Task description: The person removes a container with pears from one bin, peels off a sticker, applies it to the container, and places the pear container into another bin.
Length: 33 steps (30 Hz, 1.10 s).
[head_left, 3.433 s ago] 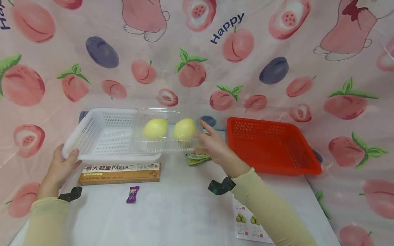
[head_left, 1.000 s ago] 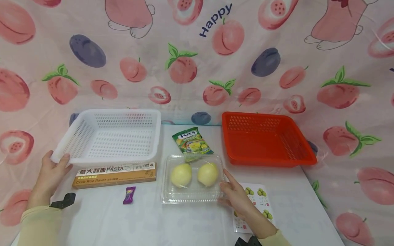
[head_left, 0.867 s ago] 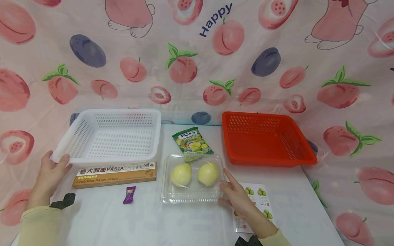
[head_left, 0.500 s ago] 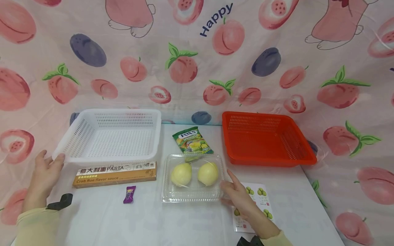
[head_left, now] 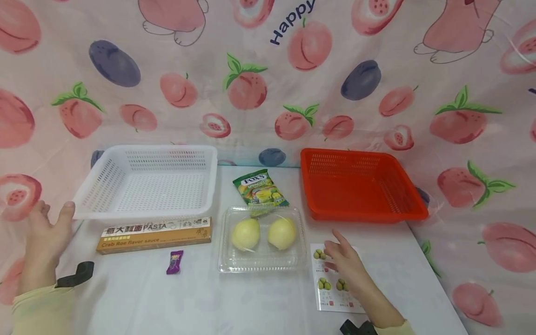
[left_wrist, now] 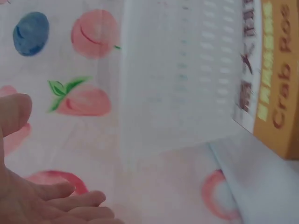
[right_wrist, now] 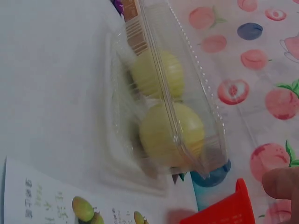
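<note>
My left hand is just off the front left corner of the white basket, thumb and fingers spread and holding nothing. In the left wrist view a gap shows between its fingers and the basket wall. A clear plastic clamshell box with two pale yellow, pear-like fruits sits on the table, lid closed. To the right of the box, my right hand hovers with relaxed fingers over a white sheet printed with green fruit. Only one of its fingertips shows in the right wrist view.
A red basket stands at the back right. Behind the clamshell lies a green Fox's candy bag, partly covered by it. A pasta box lies before the white basket, with a small purple wrapped candy in front.
My right hand brought the clamshell from beside the white basket down to the table, let it go and drew away right. My left hand released the white basket's corner and moved left.
</note>
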### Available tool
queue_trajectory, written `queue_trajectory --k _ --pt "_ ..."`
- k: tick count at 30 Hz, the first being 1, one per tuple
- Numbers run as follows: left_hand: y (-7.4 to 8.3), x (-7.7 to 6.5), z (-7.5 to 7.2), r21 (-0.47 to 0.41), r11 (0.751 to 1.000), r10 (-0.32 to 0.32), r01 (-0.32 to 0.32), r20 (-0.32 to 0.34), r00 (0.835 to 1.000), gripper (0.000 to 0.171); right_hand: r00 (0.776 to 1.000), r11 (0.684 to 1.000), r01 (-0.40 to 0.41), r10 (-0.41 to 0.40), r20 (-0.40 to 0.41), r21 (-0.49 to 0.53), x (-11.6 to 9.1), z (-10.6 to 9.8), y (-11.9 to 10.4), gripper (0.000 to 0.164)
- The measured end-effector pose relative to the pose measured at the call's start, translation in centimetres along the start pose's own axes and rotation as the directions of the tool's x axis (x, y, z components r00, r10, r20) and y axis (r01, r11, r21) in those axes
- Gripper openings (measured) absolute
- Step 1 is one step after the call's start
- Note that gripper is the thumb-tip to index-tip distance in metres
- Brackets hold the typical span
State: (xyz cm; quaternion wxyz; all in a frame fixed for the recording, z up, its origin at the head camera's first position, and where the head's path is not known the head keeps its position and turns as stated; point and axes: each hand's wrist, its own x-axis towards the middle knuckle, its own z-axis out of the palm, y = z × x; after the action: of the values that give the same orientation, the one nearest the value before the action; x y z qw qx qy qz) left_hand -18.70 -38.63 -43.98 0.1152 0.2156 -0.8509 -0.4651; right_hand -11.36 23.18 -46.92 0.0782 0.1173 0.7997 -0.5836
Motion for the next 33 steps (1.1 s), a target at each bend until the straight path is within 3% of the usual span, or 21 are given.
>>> queue_trajectory --k 3,7,10,13,19,25,29,33 --pt "1.3 -0.6 0.2 0.012 1.000 0.002 -0.001 -0.077 0.997 0.078 0.999 1.000 0.000 -0.001 -0.034 -0.028 0.8 -0.7 1.7 0.077" --pt "3.9 -1.9 1.2 -0.057 0.998 0.030 -0.041 -0.183 0.983 0.060 0.997 0.994 -0.023 0.015 -0.072 -0.108 1.8 -1.3 4.0 0.081" --pt "6.0 -3.1 2.3 -0.129 0.981 0.112 -0.146 -0.238 0.965 0.047 0.997 0.983 -0.017 0.003 -0.073 -0.182 1.9 -1.5 4.3 0.074" --pt "7.6 -4.3 3.4 -0.146 0.948 0.246 -0.282 -0.224 0.943 0.043 0.998 0.968 -0.018 0.000 -0.070 -0.250 1.7 -1.5 3.6 0.064" --pt "9.1 -6.2 5.6 -0.198 0.838 0.498 -0.508 -0.101 0.861 0.044 0.999 0.938 -0.034 0.024 -0.033 -0.344 1.3 -1.3 2.5 0.057" --pt "9.4 -7.7 7.8 -0.310 0.768 0.608 -0.560 0.077 0.790 0.047 1.000 0.911 -0.026 0.020 -0.018 -0.412 1.7 -1.1 2.8 0.055" --pt "9.5 -8.9 9.4 -0.378 0.751 0.637 -0.541 0.202 0.744 0.048 1.000 0.901 -0.013 0.012 -0.006 -0.434 1.9 -1.1 2.9 0.056" --pt "9.3 -10.0 10.6 -0.405 0.770 0.624 -0.493 0.313 0.717 0.047 1.000 0.895 -0.015 0.016 -0.001 -0.445 2.2 -1.1 2.9 0.055"
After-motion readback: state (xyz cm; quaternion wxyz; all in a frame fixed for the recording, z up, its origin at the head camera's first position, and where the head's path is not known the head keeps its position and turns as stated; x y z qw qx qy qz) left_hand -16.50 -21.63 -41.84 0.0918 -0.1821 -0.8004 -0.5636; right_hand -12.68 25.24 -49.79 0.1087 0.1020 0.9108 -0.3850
